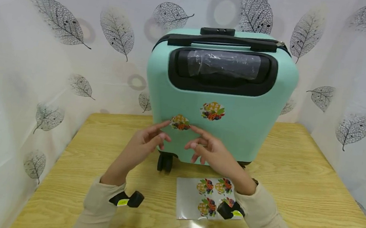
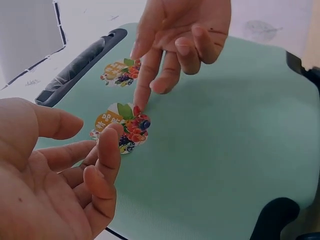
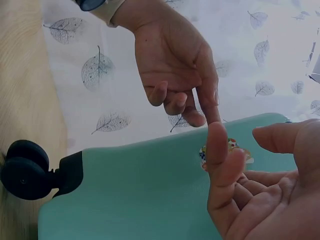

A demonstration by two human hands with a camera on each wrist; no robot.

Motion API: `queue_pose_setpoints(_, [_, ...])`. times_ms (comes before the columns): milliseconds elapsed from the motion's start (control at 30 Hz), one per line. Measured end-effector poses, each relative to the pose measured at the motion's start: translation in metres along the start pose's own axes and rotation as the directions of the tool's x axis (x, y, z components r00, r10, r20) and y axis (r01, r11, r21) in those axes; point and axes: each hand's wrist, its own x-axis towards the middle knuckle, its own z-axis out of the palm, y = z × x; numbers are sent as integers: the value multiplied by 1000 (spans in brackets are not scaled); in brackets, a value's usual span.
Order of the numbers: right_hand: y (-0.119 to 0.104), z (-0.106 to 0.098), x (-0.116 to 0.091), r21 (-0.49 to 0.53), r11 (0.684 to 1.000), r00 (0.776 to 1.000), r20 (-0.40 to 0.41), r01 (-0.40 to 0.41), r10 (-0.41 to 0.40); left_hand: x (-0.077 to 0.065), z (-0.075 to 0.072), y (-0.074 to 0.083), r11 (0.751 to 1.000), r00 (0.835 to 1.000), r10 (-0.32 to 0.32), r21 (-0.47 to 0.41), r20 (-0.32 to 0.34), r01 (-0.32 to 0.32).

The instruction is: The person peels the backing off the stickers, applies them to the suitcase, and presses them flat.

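A mint-green suitcase (image 1: 235, 135) stands upright on the table. Two round fruit-patterned stickers lie on its face: an upper one (image 1: 213, 111) and a lower-left one (image 1: 180, 122). My left hand (image 1: 140, 145) touches the lower sticker's left edge with an extended index finger. At the opposite edge, the right hand (image 1: 212, 153) touches with its index fingertip. The other fingers of both hands bend loosely and hold nothing. In the left wrist view the lower sticker (image 2: 134, 130) looks flat on the shell; in the right wrist view fingers partly cover it.
A sheet of similar stickers (image 1: 189, 193) lies on the wooden table (image 1: 295, 202) before the suitcase, partly behind the right wrist. Black caster wheels (image 1: 165, 162) support the case. Leaf-printed curtains (image 1: 114, 64) surround the table's back and sides.
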Motion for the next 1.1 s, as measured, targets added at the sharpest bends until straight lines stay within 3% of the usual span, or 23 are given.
queue_pose_setpoints(200, [0,3,-4,60,998,997,83,1,-6,-5,-1,0,999,999,-4,-36,42,5])
queue_pose_setpoints(333, [0,4,-5,62,998,995,95,10,-16,-6,-1,-1,999,998,4,-43,58,-2])
queue_pose_setpoints(633, [-2,4,-6,88,996,998,59,14,-19,-7,0,-1,996,999,30,-83,30,-28])
queue_pose_setpoints(1100, [-15,-1,19,36,995,996,-3,95,-94,12,9,14,988,993,105,-120,59,-97])
